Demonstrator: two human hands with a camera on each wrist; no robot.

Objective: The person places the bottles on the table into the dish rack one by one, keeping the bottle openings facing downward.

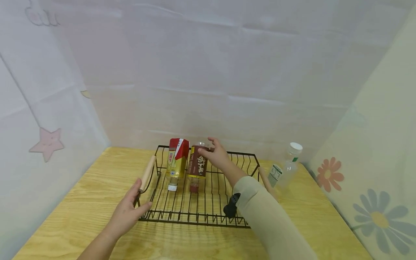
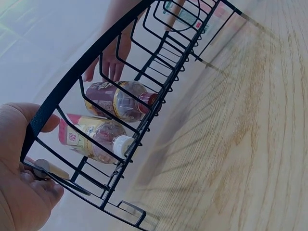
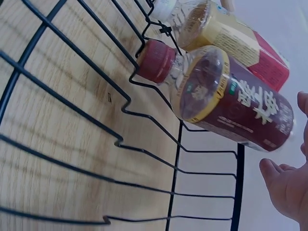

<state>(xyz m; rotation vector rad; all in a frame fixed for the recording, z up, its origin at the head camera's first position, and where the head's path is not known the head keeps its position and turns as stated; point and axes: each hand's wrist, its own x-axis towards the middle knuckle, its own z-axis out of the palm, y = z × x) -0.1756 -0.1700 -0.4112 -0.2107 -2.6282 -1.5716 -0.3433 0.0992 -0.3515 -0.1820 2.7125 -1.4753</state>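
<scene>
We're likely settling maroon bottle (image 1: 198,162) in rack (image 1: 195,223) | left hand (image 1: 125,213): gripping rack's left side | right hand (image 1: 221,157): spread over rack | next: probably withdraw gently

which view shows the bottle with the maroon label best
The right wrist view: the bottle with the maroon label is large there, cap and label uncovered. The head view shows it small, the right hand overlapping its upper end. The left wrist view shows it behind bars of the wire rack.
</scene>
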